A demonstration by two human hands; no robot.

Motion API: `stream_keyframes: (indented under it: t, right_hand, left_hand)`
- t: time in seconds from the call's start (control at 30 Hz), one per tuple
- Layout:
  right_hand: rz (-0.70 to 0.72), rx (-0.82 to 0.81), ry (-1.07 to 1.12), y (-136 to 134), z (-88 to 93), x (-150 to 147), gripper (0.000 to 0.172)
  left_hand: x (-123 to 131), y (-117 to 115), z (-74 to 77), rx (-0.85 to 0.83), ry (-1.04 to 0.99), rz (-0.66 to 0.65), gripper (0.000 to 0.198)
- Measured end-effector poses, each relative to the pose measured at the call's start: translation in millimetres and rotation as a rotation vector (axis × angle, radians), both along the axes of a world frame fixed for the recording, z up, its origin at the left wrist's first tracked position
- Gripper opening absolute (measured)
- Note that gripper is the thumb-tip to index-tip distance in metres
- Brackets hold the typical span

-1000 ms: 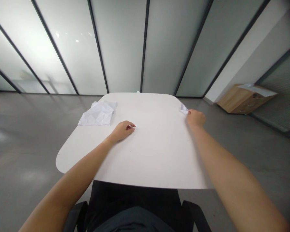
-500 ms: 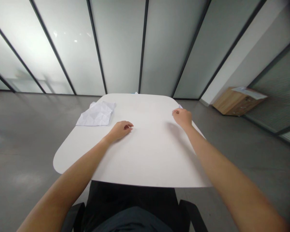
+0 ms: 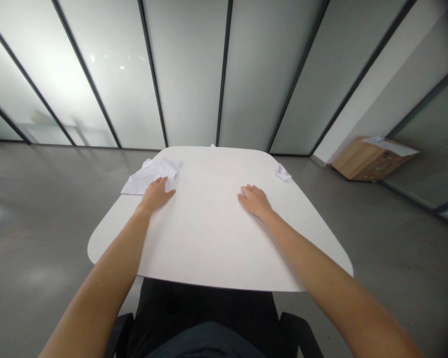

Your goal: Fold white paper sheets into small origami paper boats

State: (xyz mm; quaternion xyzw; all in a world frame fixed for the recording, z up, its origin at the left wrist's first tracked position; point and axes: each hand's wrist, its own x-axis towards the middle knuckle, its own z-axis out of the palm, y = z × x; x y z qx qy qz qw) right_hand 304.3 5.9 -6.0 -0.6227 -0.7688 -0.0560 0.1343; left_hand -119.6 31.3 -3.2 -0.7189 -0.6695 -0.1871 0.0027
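Observation:
My left hand (image 3: 157, 194) reaches over the near right part of a stack of creased white paper sheets (image 3: 142, 180). Its fingers are apart, with the thumb off to the right; whether they press on the paper I cannot tell. On the right half of the white table (image 3: 209, 238), my right hand (image 3: 254, 200) is low over the surface, fingers spread and nothing held. Beyond it, by the table's right edge, lies a small folded paper piece (image 3: 283, 172) that looks like a paper boat.
A small white and blue item (image 3: 212, 145) shows at the table's far edge. Frosted glass panels (image 3: 188, 74) stand behind. On the floor to the right is a wooden cabinet (image 3: 362, 159). Chair armrests (image 3: 296, 330) flank my lap.
My left hand has moved left from mid-table onto the paper stack and opened. My right hand has come back left and nearer from the right edge, uncovering the folded paper piece.

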Motion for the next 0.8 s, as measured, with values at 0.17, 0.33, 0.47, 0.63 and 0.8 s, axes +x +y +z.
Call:
stream_keyframes:
  t: [0.17, 0.33, 0.47, 0.63, 0.8]
  right_hand:
    - [-0.019, -0.021, -0.008, 0.8, 1.9, -1.2, 0.033]
    - [-0.019, -0.05, -0.03, 2.0, 2.1, -0.2, 0.035]
    - [-0.012, -0.041, -0.029, 2.6, 1.1, 0.7, 0.035]
    - [-0.01, -0.034, -0.034, 3.5, 0.2, 0.7, 0.034]
    - [-0.019, -0.037, -0.02, 6.0, -2.8, 0.9, 0.036]
  left_hand:
    - [5.9, 2.5, 3.5, -0.046, -0.047, 0.013, 0.06]
    - [10.3, 0.8, 14.5, -0.108, -0.087, 0.148, 0.043]
    - [11.8, -2.6, 18.9, -0.06, -0.124, 0.211, 0.039]
    - [17.8, -11.7, 29.7, 0.074, -0.149, 0.272, 0.037]
    - [40.1, -26.8, 45.3, 0.239, -0.084, 0.245, 0.038]
